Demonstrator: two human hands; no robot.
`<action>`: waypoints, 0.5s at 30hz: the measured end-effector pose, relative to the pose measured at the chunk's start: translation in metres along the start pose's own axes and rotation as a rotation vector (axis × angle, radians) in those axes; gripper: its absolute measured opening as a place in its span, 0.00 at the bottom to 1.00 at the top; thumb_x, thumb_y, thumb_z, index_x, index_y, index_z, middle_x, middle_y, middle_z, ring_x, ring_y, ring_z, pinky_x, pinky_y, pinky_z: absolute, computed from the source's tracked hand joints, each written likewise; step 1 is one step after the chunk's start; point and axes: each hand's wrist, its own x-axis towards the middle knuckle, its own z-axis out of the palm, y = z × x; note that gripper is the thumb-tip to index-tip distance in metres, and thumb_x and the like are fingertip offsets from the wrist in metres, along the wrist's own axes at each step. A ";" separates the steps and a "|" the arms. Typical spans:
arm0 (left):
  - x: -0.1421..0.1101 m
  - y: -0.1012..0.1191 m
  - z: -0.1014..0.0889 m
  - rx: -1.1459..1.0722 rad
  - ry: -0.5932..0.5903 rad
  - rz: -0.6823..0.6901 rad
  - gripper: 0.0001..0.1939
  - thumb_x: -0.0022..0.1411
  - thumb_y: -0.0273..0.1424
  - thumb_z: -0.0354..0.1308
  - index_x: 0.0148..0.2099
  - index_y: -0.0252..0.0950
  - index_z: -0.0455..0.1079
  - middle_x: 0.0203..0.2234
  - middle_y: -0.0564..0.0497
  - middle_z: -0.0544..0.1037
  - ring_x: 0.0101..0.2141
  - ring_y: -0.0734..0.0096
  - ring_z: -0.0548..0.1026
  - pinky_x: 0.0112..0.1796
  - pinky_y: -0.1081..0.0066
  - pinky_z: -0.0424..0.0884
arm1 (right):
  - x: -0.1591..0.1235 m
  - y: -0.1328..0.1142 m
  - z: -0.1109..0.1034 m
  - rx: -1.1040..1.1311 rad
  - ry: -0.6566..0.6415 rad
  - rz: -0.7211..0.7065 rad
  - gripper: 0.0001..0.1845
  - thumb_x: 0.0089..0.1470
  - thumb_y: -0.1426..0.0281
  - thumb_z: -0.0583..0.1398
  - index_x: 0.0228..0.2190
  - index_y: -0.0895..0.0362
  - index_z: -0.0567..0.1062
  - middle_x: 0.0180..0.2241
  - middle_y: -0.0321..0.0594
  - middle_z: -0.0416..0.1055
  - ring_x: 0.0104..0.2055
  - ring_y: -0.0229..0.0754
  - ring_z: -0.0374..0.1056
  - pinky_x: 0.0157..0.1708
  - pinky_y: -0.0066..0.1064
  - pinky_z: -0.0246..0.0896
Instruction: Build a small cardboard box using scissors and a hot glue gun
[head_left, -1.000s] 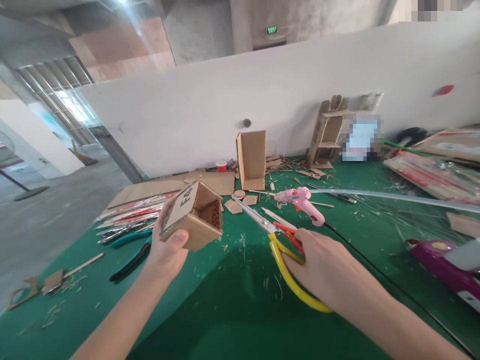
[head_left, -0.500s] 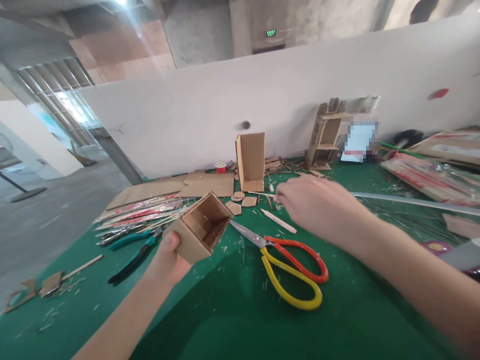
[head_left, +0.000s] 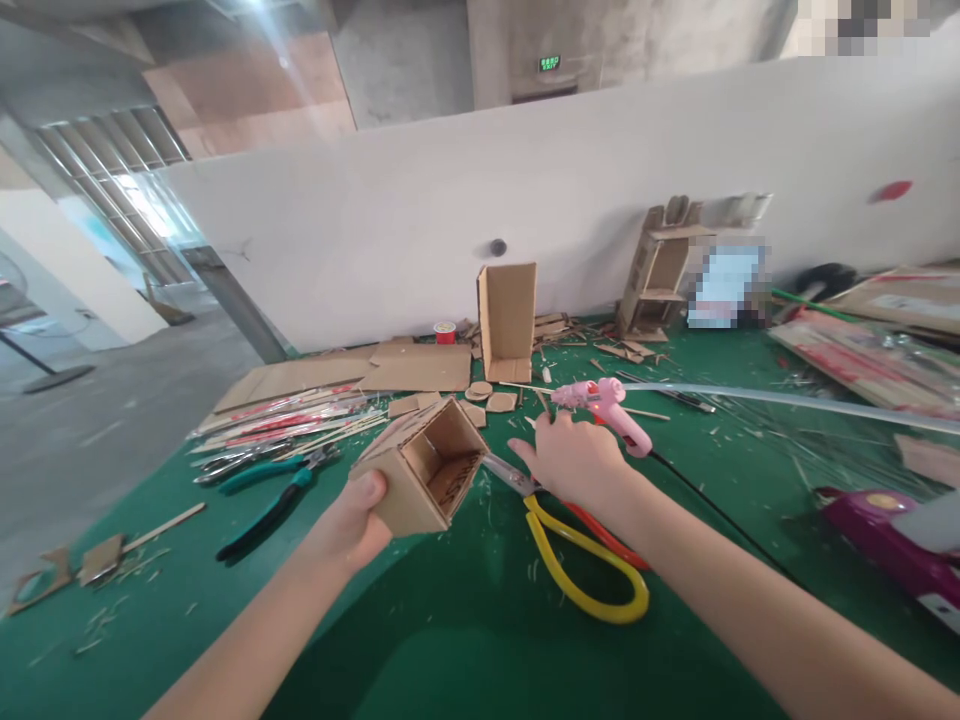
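My left hand (head_left: 346,522) is closed around a small open cardboard box (head_left: 424,465), held tilted above the green table (head_left: 450,640) with its opening facing up and right. My right hand (head_left: 574,462) rests palm down on the table over the pivot of the scissors with one yellow and one red handle (head_left: 592,570). Its thumb sticks out to the left and its fingers point away, partly bent; nothing shows in them. A pink glue gun (head_left: 609,408) lies just beyond its fingertips.
Pliers (head_left: 274,500) and a bundle of sticks (head_left: 285,420) lie to the left. Flat cardboard sheets (head_left: 420,368), cardboard discs (head_left: 491,397), an upright cardboard piece (head_left: 508,320), a red spool (head_left: 445,331) and a cardboard model (head_left: 660,270) stand by the white wall. A purple device (head_left: 892,530) sits at the right.
My right hand let go of the scissors, reached out over the glue gun, then drew back to the scissors' pivot. The box in my left hand turned and shifted right.
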 end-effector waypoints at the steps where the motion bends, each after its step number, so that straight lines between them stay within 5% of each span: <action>1: 0.001 -0.001 0.000 0.002 -0.002 -0.003 0.39 0.45 0.46 0.70 0.59 0.44 0.65 0.49 0.48 0.77 0.57 0.48 0.68 0.54 0.56 0.69 | 0.003 -0.001 0.001 -0.011 0.013 0.008 0.32 0.63 0.55 0.47 0.53 0.67 0.70 0.49 0.68 0.69 0.45 0.65 0.72 0.38 0.49 0.66; 15: -0.001 -0.002 0.008 0.058 0.073 -0.055 0.40 0.40 0.49 0.71 0.55 0.41 0.68 0.49 0.45 0.76 0.55 0.47 0.69 0.53 0.55 0.68 | 0.013 -0.014 0.006 -0.062 0.067 0.008 0.32 0.64 0.58 0.46 0.48 0.73 0.73 0.46 0.66 0.69 0.43 0.60 0.73 0.38 0.48 0.68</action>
